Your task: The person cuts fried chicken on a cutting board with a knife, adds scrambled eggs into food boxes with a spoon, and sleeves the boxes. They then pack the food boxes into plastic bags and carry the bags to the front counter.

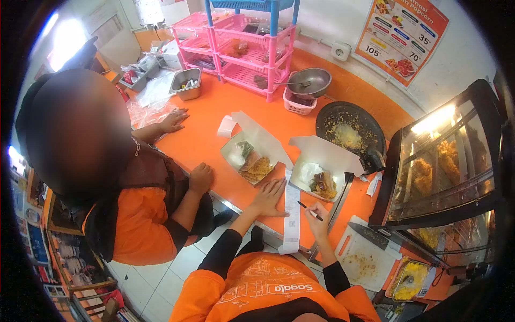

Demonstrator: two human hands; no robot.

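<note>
Nr tbl edge (303, 249), pen (303, 205) in RH (318, 222)

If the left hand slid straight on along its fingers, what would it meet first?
Most likely the long paper strip, right by the left hand's fingertips; beyond it, probably the right-hand food box, though depth is unclear.

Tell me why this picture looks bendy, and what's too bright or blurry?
Head view: black rounded edges and curving lines, probably a very wide lens; white glare upper left, and around the lamp in the glass cabinet; smooth blur over the co-worker's head; small print on the receipt unreadable.
</note>
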